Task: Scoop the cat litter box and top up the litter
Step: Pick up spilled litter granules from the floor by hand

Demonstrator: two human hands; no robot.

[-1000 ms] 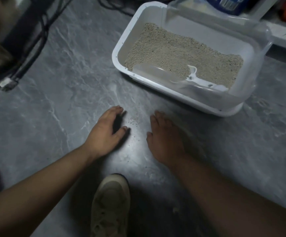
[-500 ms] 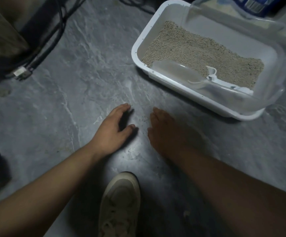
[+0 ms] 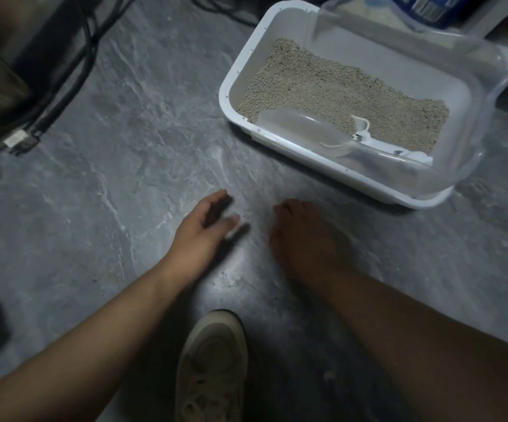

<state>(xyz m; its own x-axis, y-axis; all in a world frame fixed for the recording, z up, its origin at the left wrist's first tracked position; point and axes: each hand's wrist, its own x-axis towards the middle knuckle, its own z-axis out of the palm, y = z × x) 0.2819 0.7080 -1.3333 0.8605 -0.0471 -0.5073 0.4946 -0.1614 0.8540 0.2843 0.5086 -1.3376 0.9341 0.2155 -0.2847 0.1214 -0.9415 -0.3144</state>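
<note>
Both hands are down on the grey floor [image 3: 100, 166], holding nothing: left hand [image 3: 199, 231] with fingers loosely spread, right hand [image 3: 299, 239] flat, palm down, close to where they were a moment ago. Just beyond sits the white litter box [image 3: 237, 74], litter [image 3: 331, 95] inside, clear scoop [image 3: 301, 126] on its near rim. The blue container [image 3: 429, 7] behind bears unreadable print.

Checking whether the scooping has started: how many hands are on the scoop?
0. The left hand and right hand are both down by the floor; the scoop lies untouched in the litter box.
</note>
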